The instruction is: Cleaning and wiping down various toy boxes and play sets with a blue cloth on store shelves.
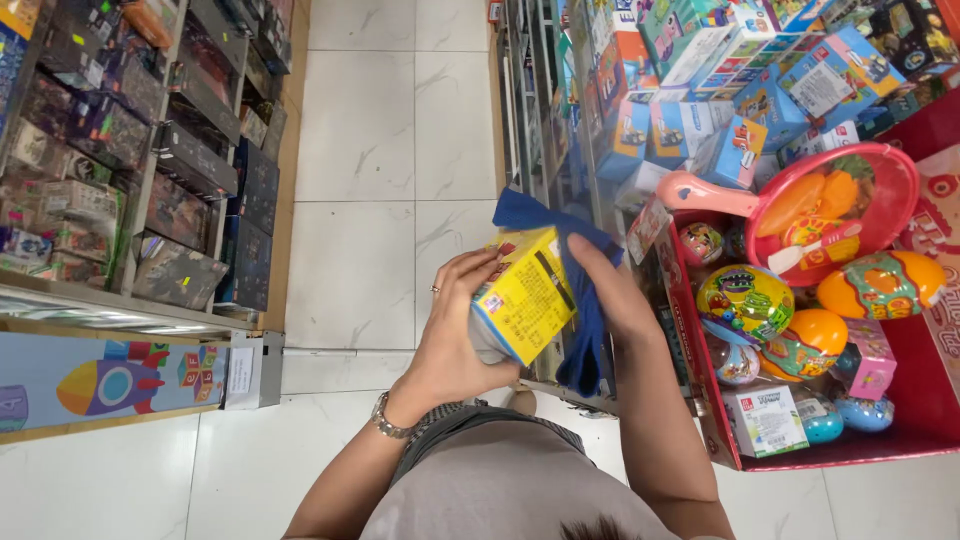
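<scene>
Over white tile floor point(390, 130), yellow box point(527, 298), blue cloth point(590, 330)

Toy shop aisle. White marble-look tile floor point(390, 150) ran between two stocked racks: left shelving point(150, 150) held rows of dark boxed sets, right shelving point(720, 90) was stacked with colourful boxed toys. A red display bin point(925, 430) was full of painted toy eggs point(745, 300), plus a pink toy pan point(830, 205).
</scene>
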